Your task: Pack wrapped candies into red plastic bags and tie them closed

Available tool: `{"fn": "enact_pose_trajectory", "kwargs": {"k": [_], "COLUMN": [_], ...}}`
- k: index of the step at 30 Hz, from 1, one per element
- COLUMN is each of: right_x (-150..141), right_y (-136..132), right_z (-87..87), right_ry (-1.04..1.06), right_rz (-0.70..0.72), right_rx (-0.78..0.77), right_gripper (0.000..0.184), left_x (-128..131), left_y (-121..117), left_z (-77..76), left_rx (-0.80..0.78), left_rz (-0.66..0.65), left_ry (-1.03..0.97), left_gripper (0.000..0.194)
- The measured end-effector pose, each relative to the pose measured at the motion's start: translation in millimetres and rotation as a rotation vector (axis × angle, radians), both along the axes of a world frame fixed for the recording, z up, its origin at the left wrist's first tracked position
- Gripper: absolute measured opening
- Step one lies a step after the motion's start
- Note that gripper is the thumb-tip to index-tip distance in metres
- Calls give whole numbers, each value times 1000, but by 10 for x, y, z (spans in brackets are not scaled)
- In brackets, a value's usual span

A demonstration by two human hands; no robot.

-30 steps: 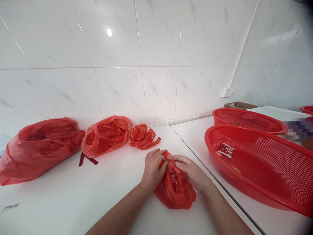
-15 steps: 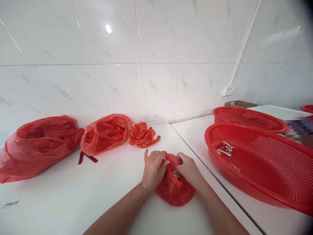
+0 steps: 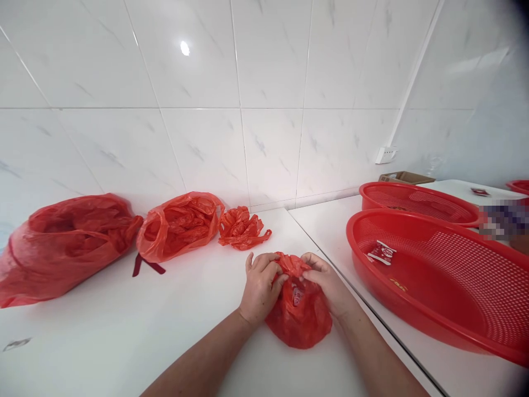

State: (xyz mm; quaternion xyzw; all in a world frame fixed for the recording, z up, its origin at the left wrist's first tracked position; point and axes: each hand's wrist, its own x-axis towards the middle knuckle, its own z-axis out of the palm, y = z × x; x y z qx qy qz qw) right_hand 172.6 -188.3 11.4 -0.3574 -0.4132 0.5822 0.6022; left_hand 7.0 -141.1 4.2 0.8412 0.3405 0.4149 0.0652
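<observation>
A small red plastic bag (image 3: pixel 303 322) rests on the white table in front of me, rounded at the bottom and gathered at the top. Through its opening shows a printed packet (image 3: pixel 297 295), white and red, partly covered by the film. My left hand (image 3: pixel 261 284) pinches the left side of the bag's mouth between thumb and fingers. On the right side of the mouth, my right hand (image 3: pixel 324 278) grips the crumpled rim with thumb and fingertips.
Behind lie a big stuffed red bag (image 3: pixel 61 253), an open red bag (image 3: pixel 182 242) and a crumpled red bag (image 3: pixel 243 229). To the right stand a large red basket (image 3: pixel 417 336) holding a small packet (image 3: pixel 382 252), and another red basket (image 3: pixel 421 190). A seam divides the tables.
My right hand has shifted slightly right and up, spreading the bag's mouth wider, so the packet inside shows more. A small dark red item now appears on the far table at the right.
</observation>
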Motion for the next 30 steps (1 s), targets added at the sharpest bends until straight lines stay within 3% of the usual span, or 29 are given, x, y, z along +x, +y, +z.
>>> {"fn": "enact_pose_trajectory", "kwargs": {"k": [3, 7, 9, 14, 17, 22, 26, 30], "right_x": [38, 63, 103, 317, 411, 364, 334, 236], "right_y": [9, 79, 134, 234, 256, 292, 266, 182], "right_z": [-10, -67, -123, -266, -319, -367, -320, -227], "right_ry": [160, 142, 5, -689, -775, -781, -729, -660], "right_rz": [-9, -173, -293, -748, -874, -822, -690, -502], "right_rx": [-20, -7, 24, -6, -86, -120, -76, -11], "right_gripper": [11, 23, 23, 6, 11, 13, 14, 22], "left_x": [-6, -20, -64, -425, -769, -1209, -1278, -1114], "left_y": [13, 25, 32, -8, -91, -164, -119, -154], "left_z": [2, 18, 34, 95, 140, 146, 98, 51], "left_rx": [2, 46, 87, 207, 282, 323, 229, 133], "left_rz": [8, 8, 9, -16, -22, 11, 73, 46], "left_ry": [6, 29, 42, 141, 206, 251, 203, 194], "left_gripper": [10, 11, 12, 16, 16, 14, 4, 50]}}
